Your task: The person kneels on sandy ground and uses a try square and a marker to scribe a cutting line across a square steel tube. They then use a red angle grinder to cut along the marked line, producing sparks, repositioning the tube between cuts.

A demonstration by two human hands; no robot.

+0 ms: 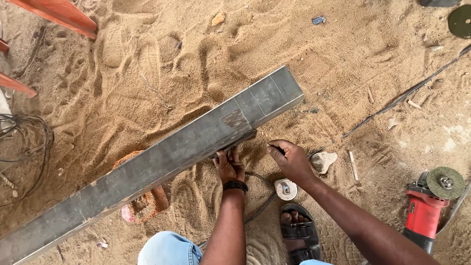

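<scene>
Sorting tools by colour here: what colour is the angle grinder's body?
Red, with a grey disc; the angle grinder shows in the head view, lower right.

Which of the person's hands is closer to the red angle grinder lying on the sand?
Right. The right hand is between tube and angle grinder; the left hand, farther away, touches the steel tube.

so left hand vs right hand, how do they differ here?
The left hand grips the underside edge of the grey steel tube; the right hand is off it, pinching a small dark object. The left wrist wears a black band; the right is bare. Both hang over sand.
</scene>
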